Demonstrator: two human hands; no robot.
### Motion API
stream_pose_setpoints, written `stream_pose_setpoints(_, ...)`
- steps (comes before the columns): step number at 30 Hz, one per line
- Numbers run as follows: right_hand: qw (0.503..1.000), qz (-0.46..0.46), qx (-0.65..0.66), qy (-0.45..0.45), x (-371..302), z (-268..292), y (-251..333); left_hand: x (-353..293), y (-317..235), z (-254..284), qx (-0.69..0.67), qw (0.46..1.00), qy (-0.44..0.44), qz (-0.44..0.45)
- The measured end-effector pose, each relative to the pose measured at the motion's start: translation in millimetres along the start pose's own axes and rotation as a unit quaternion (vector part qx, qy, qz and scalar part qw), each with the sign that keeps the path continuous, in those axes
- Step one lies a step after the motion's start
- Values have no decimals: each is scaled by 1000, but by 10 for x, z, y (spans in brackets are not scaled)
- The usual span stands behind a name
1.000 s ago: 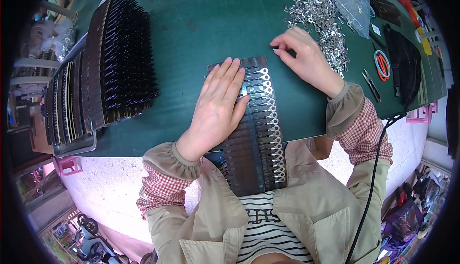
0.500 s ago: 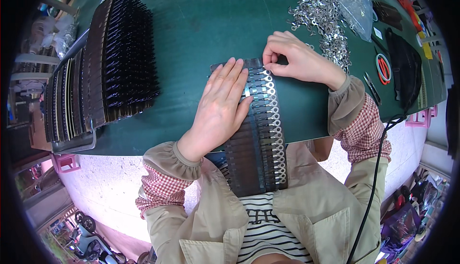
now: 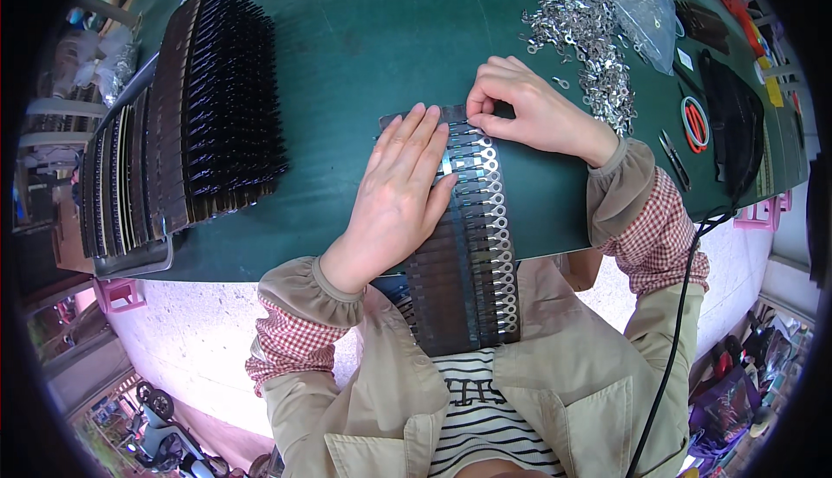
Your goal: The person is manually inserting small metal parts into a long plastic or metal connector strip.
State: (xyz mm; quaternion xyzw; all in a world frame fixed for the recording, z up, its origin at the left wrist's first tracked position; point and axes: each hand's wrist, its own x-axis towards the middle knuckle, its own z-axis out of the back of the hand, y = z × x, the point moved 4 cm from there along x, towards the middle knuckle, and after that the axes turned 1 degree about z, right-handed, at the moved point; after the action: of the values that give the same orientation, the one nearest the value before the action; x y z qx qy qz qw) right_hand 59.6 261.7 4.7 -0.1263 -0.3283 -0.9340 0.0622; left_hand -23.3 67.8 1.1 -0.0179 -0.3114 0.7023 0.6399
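A long dark brown board [image 3: 440, 296] runs from the table over its near edge toward my body. Along its right side sits a row of silver ring terminals [image 3: 501, 235], joined to thin dark leads. My left hand [image 3: 390, 196] lies flat across the board's upper left part, fingers stretched out and thumb apart. At the board's far right corner, my right hand [image 3: 524, 110] is closed in a pinch between thumb and forefinger, just above the topmost terminal. Whatever sits in that pinch is hidden by the fingertips.
A heap of loose silver terminals [image 3: 576, 32] spreads at the back right, beside a clear plastic bag [image 3: 637, 1]. Tweezers [image 3: 674, 159], orange-handled scissors [image 3: 694, 124] and a black pouch [image 3: 731, 123] lie farther right. A rack of bristly dark boards [image 3: 182, 123] stands at left.
My right hand has shifted slightly left along the board's far end, still pinching. My left hand stays flat in the same place.
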Motion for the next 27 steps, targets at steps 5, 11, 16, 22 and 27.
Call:
stream_pose_setpoints(5, 1000, 10, -16, -7, -11, 3, 43, 2, -1, 6, 5, 1000, 1, -2)
stream_pose_setpoints(11, 998, 30, -34, -49, -129, 1, 50, 34, 6, 8, 5, 1000, 3, -16)
stream_pose_setpoints(16, 991, 59, -76, -96, -373, -8, 200, 138, -13, 3, 11, 999, 31, 0)
stream_pose_setpoints(22, 985, 73, -135, -77, -406, -37, 329, 154, -36, 2, 64, 996, 56, -13)
stream_pose_setpoints(27, 984, 64, -145, -81, -436, -70, 363, 155, -66, -18, 83, 995, 59, -18)
